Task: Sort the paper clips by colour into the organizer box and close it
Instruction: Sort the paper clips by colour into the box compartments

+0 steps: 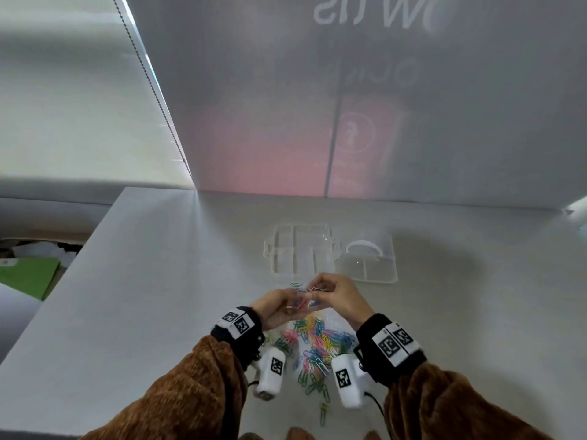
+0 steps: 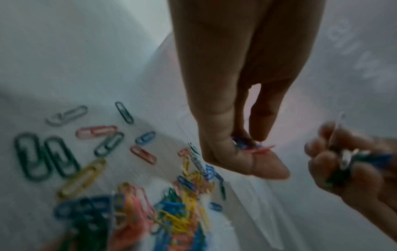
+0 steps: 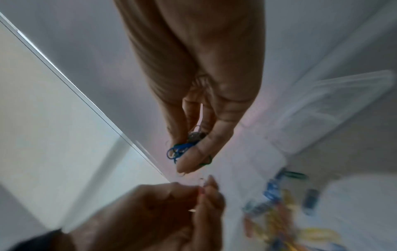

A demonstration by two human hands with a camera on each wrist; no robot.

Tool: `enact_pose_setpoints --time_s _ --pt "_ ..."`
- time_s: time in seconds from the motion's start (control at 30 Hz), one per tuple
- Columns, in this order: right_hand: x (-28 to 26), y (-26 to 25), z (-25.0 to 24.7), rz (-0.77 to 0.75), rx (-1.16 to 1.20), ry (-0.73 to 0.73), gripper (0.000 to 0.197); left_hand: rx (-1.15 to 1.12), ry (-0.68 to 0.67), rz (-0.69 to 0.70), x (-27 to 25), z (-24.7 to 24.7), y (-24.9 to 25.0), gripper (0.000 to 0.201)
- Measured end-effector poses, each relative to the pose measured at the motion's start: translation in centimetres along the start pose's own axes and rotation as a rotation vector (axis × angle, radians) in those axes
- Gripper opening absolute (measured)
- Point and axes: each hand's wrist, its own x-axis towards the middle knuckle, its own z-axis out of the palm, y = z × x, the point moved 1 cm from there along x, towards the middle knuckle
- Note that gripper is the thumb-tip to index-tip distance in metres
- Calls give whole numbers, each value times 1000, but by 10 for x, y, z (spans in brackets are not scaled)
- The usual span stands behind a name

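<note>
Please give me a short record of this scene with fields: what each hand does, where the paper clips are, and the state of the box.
left hand: left hand pinches a few paper clips, blue and pink among them
right hand: right hand grips a small bunch of clips, blue and green visible
loose pile: mixed-colour pile of paper clips lies on the table, below both hands
organizer box: clear organizer box stands beyond the hands, open, with no coloured clips seen in its compartments
lid: lid lies flat to the right of the box
task stage: sorting looks just begun; box not yet closed

No legible text anywhere.
</note>
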Motion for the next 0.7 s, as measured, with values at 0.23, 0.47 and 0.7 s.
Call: enact_pose_setpoints --time_s 0.23,0.47,0.7 --pt "0 -36 15 -140 -192 -5 9 -499 -202 31 -13 16 14 28" --pt "5 -48 4 -155 -240 -40 14 -665 -378 24 -23 19 25 38" --pt "2 -59 -2 -237 -280 -30 21 -599 -336 57 -28 18 31 37"
